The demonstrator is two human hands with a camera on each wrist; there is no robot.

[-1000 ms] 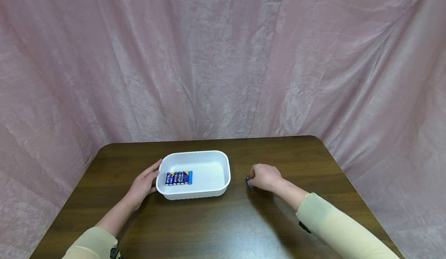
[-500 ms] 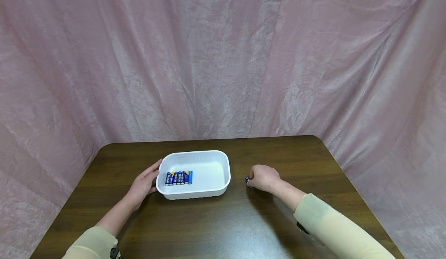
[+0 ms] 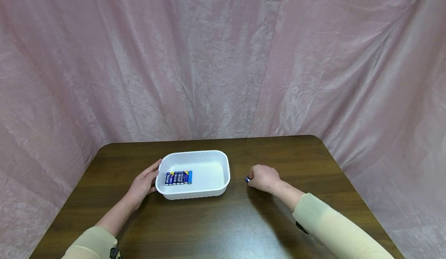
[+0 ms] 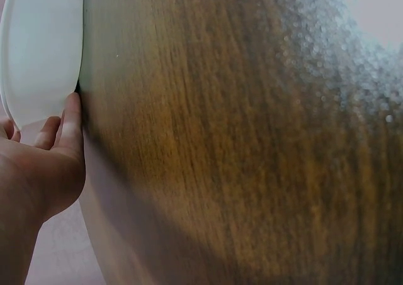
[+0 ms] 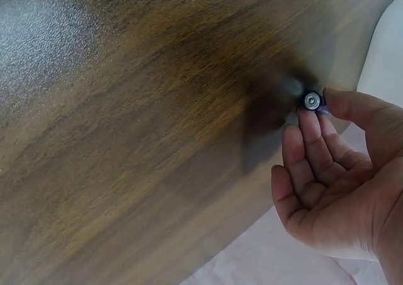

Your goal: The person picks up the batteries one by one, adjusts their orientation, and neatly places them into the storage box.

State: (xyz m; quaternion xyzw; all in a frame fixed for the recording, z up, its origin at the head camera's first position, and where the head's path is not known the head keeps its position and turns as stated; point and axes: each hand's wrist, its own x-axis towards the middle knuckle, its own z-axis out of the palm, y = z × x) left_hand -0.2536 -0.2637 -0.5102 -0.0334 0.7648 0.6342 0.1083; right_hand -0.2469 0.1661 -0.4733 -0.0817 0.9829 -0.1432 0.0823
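A white plastic tray (image 3: 212, 192) stands on the table, with a side-by-side row of several AA-type batteries (image 3: 178, 178) inside it toward its left. Most are dark blue, some with yellow bands, and the rightmost is light blue. My left hand (image 3: 142, 183) rests against the tray's left end, fingers extended; the left wrist view has its fingertips touching the tray wall (image 4: 47, 52). To the right of the tray, my right hand (image 3: 263, 177) pinches a blue battery (image 5: 312, 100) between thumb and fingertips at the tabletop. Only one end of it shows in the head view.
The brown wooden table (image 3: 216, 232) has rounded far corners. A pink velvet curtain (image 3: 223, 65) hangs right behind its far edge. Light glares off the tabletop near its front.
The battery at my right hand showed along its length a second ago; now it is mostly hidden by the fingers, its near end out of sight. My left hand and the tray barely differ.
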